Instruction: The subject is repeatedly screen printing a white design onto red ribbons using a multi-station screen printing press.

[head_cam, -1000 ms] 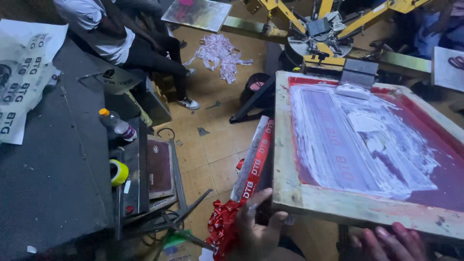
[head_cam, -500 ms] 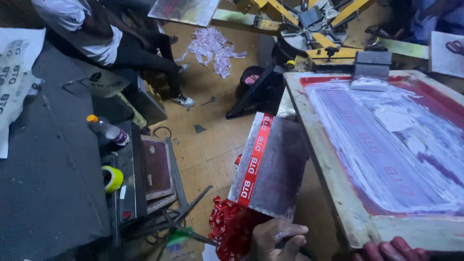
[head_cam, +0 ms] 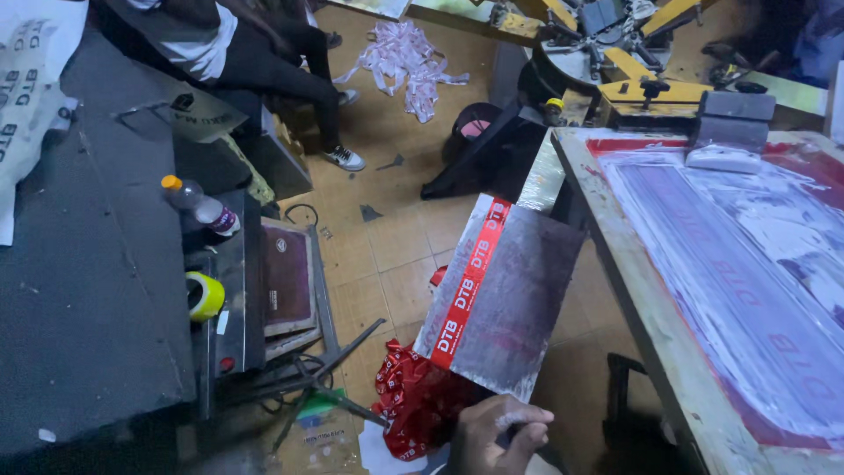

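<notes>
The view swings right, and the wooden-framed printing screen with red mesh [head_cam: 703, 290] slides from the centre of the picture out to three o'clock, its white ink streaks running off the edge. The second hand, seen at the bottom edge a second ago, is out of view. The one hand that shows [head_cam: 494, 435] now sits at six o'clock, knuckles up, its fingers [head_cam: 526, 415] curled and pressed together; which of the person's hands it is cannot be told. Just above it stands the grey flat board with a red printed ribbon along its left edge [head_cam: 501, 299], tilted and leaning toward one o'clock, where earlier it was half hidden behind the frame. The board's face is scuffed and dull, the ribbon bright with white lettering. At seven o'clock from it a heap of red ribbons [head_cam: 413, 400] lies on the tiled floor [head_cam: 387, 237].
</notes>
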